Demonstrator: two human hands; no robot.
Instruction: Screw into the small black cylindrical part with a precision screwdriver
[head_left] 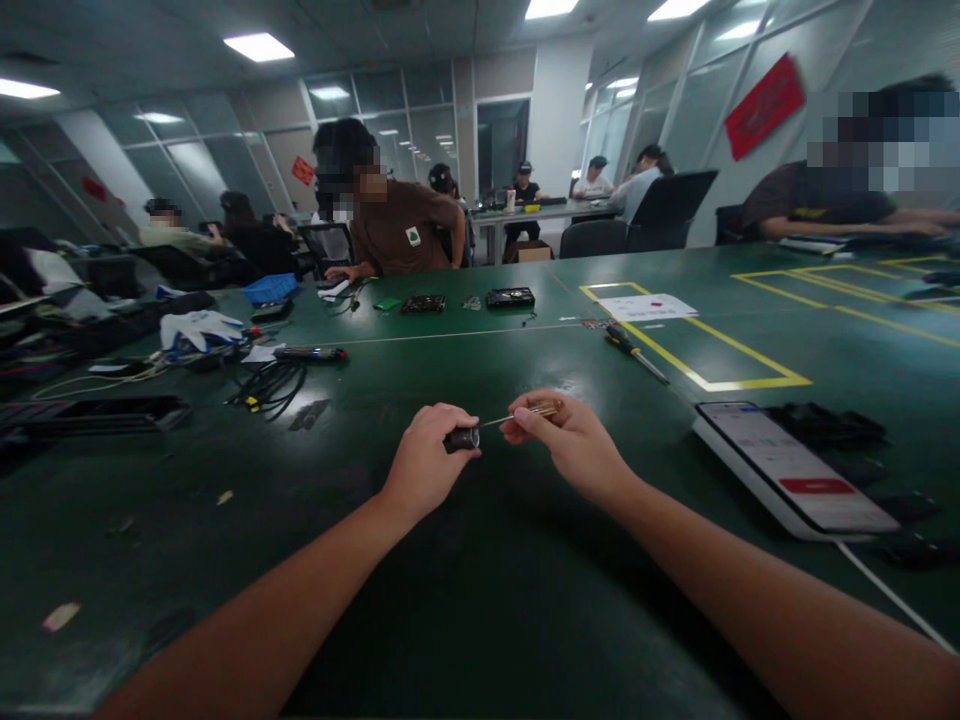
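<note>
My left hand (435,450) is closed around a short black cylinder (463,439), whose round end faces right. In my right hand (562,430) is a screwdriver with a translucent amber handle (546,408), fingers wrapped round it. Its thin metal shaft (496,421) points left toward the cylinder's end; whether the tip touches it I cannot tell. Both hands are held above the dark green table (525,600), in the middle of the view.
A phone on a white box (802,480) lies right, with a white cable. Ahead are a yellow-black screwdriver (636,352), a paper sheet (649,306) and black devices (510,298). Left are coiled cables (274,388), white-blue gloves (199,332) and a blue basket (270,289). Across the table sits a person (409,225).
</note>
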